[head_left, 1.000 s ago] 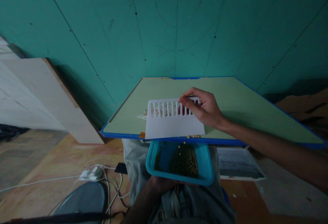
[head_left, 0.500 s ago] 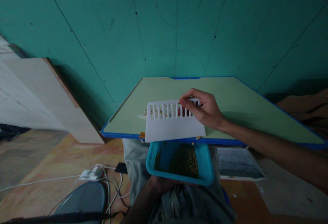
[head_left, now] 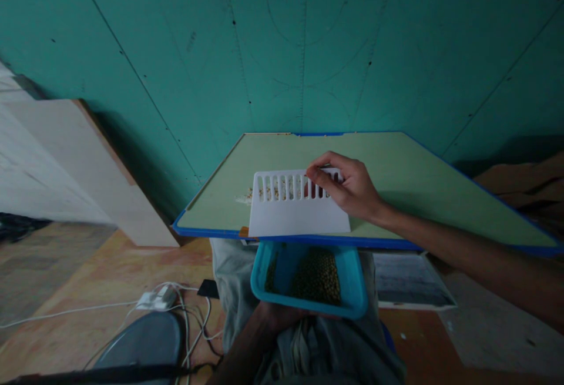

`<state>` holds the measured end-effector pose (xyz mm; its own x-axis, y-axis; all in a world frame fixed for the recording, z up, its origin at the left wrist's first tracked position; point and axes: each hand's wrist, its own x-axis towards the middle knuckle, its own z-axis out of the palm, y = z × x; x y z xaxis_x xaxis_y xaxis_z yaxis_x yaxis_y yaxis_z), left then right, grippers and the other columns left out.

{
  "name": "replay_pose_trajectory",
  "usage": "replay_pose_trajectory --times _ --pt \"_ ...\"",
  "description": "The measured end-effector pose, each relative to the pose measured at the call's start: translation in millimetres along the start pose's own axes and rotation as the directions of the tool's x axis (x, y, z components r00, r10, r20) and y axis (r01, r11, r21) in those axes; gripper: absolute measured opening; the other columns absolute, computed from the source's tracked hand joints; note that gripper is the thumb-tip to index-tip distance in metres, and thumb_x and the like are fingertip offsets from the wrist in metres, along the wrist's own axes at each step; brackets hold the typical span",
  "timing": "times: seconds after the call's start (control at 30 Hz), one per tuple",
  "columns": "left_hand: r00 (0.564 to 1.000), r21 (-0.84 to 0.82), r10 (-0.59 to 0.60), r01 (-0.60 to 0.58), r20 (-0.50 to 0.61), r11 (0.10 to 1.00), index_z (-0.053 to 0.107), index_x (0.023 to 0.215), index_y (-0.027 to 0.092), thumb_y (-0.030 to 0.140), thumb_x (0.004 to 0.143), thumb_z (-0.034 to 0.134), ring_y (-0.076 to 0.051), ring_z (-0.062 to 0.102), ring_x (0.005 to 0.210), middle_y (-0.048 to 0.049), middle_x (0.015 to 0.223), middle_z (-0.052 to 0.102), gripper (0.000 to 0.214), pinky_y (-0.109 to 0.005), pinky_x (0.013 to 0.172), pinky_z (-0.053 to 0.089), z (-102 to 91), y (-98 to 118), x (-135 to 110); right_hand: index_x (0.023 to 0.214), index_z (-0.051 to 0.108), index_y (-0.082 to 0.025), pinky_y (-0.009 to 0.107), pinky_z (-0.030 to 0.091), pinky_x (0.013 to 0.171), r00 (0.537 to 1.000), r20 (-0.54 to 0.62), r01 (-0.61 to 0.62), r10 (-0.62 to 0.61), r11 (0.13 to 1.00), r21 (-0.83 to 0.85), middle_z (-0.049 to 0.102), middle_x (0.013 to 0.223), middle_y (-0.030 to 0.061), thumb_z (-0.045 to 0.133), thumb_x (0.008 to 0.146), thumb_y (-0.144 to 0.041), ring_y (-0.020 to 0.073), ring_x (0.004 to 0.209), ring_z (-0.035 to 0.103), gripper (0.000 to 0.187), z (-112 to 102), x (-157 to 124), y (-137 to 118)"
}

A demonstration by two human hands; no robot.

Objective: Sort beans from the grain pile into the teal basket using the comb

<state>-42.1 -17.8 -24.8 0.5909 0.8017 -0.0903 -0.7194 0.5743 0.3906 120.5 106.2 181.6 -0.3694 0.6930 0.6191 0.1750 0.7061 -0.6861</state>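
Note:
My right hand (head_left: pixel 346 182) is closed round the upper right corner of a white slotted plastic board (head_left: pixel 299 217), its thumb in front. The board leans over the table's front edge area, its lower side near the blue edging. Small white and tan crumbs or grains (head_left: pixel 249 194) lie behind and left of it, some showing through the slots. Below the edge, a blue plastic tub (head_left: pixel 361 291) rests over the lap, holding dark green and tan beans (head_left: pixel 319 276). My left hand (head_left: pixel 282 316) holds the tub from beneath; its fingers are mostly hidden.
The pale green table (head_left: pixel 423 191) with blue edging stands against a green wall (head_left: pixel 304 50). A small orange-brown piece (head_left: pixel 244 232) sits at the front edge. White cables and a power strip (head_left: pixel 156 298) lie on the floor at left, near a leaning board (head_left: pixel 92 167).
My right hand has drawn the white board slightly away from the front edge, toward the wall. Several loose beans at the edge are no longer seen there. The tub stays in place.

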Motion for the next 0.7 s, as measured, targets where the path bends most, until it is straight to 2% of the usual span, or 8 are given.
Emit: replay_pose_trajectory --times 0.2,0.3,0.43,0.57,0.7 --pt "0.996 -0.031 -0.025 0.028 0.090 0.999 0.065 0.119 0.022 0.056 0.084 0.050 -0.030 0.039 0.137 -0.0089 0.132 0.063 0.051 -0.056 0.114 0.025 -3.3 -1 4 0.086 0.066 -0.020 0.021 0.044 0.051 1.000 0.000 -0.002 0.002 1.000 -0.006 0.067 0.076 0.0006 0.063 0.085 -0.043 0.0117 0.063 0.060 0.024 1 0 1" --pt "0.999 -0.053 -0.026 0.028 0.039 0.998 0.064 0.120 0.020 0.057 0.085 0.046 -0.031 0.040 0.137 -0.0106 0.133 0.062 0.054 -0.057 0.112 0.029 -4.1 -2 3 0.086 0.065 -0.020 0.022 0.042 0.049 1.000 -0.028 -0.007 0.006 1.000 -0.021 0.067 0.074 0.0003 0.063 0.085 -0.044 0.0115 0.061 0.059 0.025 2 1 4" --pt "0.999 0.006 -0.007 0.007 -0.044 1.000 0.068 0.113 0.021 0.053 0.084 0.051 -0.031 0.043 0.134 -0.0096 0.132 0.064 0.047 -0.056 0.112 0.030 -4.6 -1 -1 0.086 0.064 -0.020 0.023 0.040 0.047 0.997 -0.076 -0.021 0.018 0.999 -0.031 0.065 0.066 -0.0012 0.060 0.087 -0.046 0.0113 0.055 0.057 0.026 2 4 6" --pt "0.999 0.026 -0.003 0.004 -0.053 1.000 0.057 0.130 0.027 0.049 0.086 0.050 -0.032 0.044 0.134 -0.0084 0.137 0.060 0.049 -0.060 0.110 0.030 -7.1 3 -2 0.086 0.064 -0.021 0.025 0.040 0.050 0.982 -0.186 0.002 -0.017 0.997 -0.082 0.067 0.069 -0.0005 0.059 0.088 -0.046 0.0122 0.057 0.058 0.026 -3 9 10" --pt "1.000 -0.057 0.025 -0.024 0.010 0.998 0.045 0.140 0.029 0.059 0.087 0.040 -0.037 0.042 0.135 -0.0105 0.149 0.047 0.062 -0.067 0.107 0.028 -14.8 9 -2 0.087 0.066 -0.021 0.027 0.042 0.055 0.957 -0.285 0.016 -0.057 0.990 -0.143 0.068 0.073 0.0001 0.060 0.087 -0.045 0.0131 0.060 0.059 0.025 -11 15 17"
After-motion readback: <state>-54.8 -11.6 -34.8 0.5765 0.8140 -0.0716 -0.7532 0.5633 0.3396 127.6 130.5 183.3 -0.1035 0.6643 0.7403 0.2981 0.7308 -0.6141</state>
